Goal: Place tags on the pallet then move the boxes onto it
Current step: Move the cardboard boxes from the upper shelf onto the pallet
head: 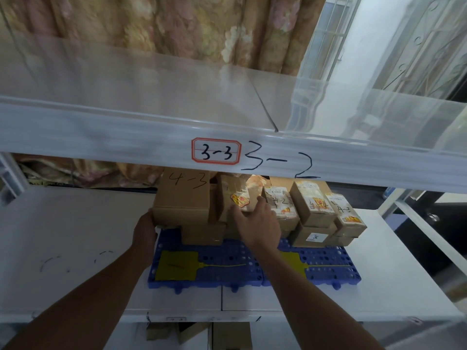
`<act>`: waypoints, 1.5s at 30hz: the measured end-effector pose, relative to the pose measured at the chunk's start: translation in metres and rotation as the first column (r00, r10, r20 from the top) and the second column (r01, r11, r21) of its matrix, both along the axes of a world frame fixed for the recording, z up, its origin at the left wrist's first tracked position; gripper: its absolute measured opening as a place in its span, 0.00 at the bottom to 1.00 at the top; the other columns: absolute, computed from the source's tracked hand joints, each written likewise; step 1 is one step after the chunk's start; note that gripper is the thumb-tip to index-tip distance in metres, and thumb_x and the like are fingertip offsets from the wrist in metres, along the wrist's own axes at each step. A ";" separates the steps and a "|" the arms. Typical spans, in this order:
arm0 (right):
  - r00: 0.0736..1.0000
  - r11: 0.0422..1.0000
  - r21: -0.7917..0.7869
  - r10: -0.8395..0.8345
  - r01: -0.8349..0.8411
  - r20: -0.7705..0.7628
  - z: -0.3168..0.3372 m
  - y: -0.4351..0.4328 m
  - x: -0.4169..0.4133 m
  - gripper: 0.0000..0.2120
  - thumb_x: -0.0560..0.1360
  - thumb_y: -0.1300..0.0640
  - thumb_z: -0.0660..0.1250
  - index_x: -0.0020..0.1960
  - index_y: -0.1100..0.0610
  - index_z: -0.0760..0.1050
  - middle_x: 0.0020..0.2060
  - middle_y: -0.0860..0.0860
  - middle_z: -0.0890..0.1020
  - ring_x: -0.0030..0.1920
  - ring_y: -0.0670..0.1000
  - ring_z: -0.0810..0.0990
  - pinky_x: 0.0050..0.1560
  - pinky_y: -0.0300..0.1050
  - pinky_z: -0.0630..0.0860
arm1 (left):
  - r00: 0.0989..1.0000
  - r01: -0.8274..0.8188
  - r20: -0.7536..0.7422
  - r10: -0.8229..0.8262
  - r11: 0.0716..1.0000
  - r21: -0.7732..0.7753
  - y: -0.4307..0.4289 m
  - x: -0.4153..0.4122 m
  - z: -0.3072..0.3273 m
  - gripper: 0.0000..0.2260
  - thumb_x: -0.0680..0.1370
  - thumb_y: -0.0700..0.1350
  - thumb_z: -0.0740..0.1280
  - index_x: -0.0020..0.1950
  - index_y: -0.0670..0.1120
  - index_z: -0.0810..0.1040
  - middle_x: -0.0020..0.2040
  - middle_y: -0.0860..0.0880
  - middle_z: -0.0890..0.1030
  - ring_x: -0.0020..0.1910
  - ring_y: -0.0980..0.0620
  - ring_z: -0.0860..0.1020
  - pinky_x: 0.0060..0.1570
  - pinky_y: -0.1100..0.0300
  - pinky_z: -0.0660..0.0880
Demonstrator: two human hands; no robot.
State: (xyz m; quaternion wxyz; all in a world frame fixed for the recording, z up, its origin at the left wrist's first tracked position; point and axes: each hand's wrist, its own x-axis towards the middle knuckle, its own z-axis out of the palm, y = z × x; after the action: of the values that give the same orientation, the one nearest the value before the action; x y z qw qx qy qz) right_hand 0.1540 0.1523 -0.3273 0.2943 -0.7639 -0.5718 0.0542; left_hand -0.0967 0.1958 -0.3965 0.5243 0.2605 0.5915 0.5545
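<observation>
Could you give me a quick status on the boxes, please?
Left hand against 4-3 box, right hand open on neighbouring box. Yellow tags on blue pallet, boxes stacked behind. Shelf beam overhangs.

A blue plastic pallet (227, 270) full of round holes lies flat on the white shelf. Two yellow tags lie flat on its near half, each with a thin tail pointing right: the left tag (177, 269) in full view, the right tag (297, 267) partly hidden by a forearm. Brown cardboard boxes crowd its far half in two layers. The large box (182, 200), marked "4-3", sits on a lower box (202, 234) at the left; the left hand (145, 229) is against its left side, fingers hidden. The right hand (257, 223) rests spread on the middle boxes (228, 195). Taped boxes (312, 207) stand further right.
</observation>
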 end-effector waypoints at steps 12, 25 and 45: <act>0.999 0.995 -0.085 -0.040 0.043 0.034 0.002 0.014 -0.008 0.37 0.69 0.32 0.67 0.68 0.56 0.67 0.62 0.53 0.76 0.64 0.57 0.72 0.58 0.54 0.75 | 0.999 -0.033 -0.018 0.032 0.999 -0.013 -0.005 -0.019 0.010 0.25 0.84 0.57 0.57 0.79 0.47 0.64 0.78 0.46 0.66 0.75 0.45 0.65 0.74 0.48 0.61; 0.980 0.992 0.021 0.116 -0.121 0.164 0.031 -0.046 0.013 0.14 0.84 0.49 0.56 0.61 0.52 0.77 0.54 0.51 0.83 0.54 0.52 0.82 0.44 0.41 0.73 | 0.638 0.136 -0.770 0.028 0.980 0.148 -0.066 -0.018 0.080 0.21 0.85 0.53 0.55 0.74 0.44 0.71 0.74 0.43 0.71 0.71 0.42 0.70 0.71 0.50 0.64; 0.934 0.982 -0.149 0.160 -0.117 0.319 0.109 -0.211 0.138 0.27 0.84 0.41 0.47 0.80 0.50 0.57 0.80 0.50 0.60 0.80 0.54 0.55 0.77 0.55 0.56 | -0.248 0.714 -0.967 0.051 0.685 -0.147 -0.158 0.179 0.160 0.40 0.76 0.67 0.35 0.72 0.47 0.71 0.72 0.45 0.73 0.72 0.41 0.68 0.69 0.44 0.65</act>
State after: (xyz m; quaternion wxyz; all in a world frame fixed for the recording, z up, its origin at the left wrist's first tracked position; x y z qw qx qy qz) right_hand 0.2922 -0.0591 -0.2184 0.1407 -0.7372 -0.6607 -0.0174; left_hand 0.0820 0.0377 -0.2366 -0.0443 0.8637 0.4887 0.1148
